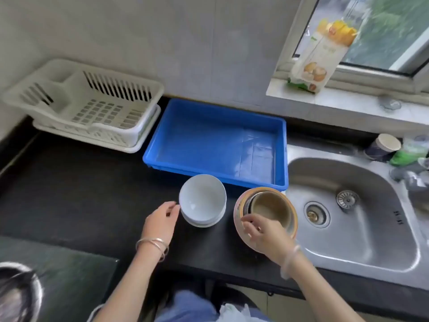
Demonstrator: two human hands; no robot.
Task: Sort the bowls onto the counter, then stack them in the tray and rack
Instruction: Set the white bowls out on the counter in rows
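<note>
A small stack of white bowls (202, 199) sits on the black counter (81, 194) in front of the blue tray (216, 140). My left hand (161, 220) is at the stack's left rim, fingertips touching or almost touching it, holding nothing. To the right a stack of tan and metal bowls (269, 208) leans toward me at the sink's edge. My right hand (262, 231) pinches the near rim of that stack. The blue tray holds nothing. The white dish rack (88, 103) stands at the back left with nothing in it.
A steel sink (352, 219) with drain fills the right side. A food packet (320, 54) leans on the window sill. A dark paper cup (383, 147) and a green item lie behind the sink. A metal pot rim (21, 296) shows at the bottom left.
</note>
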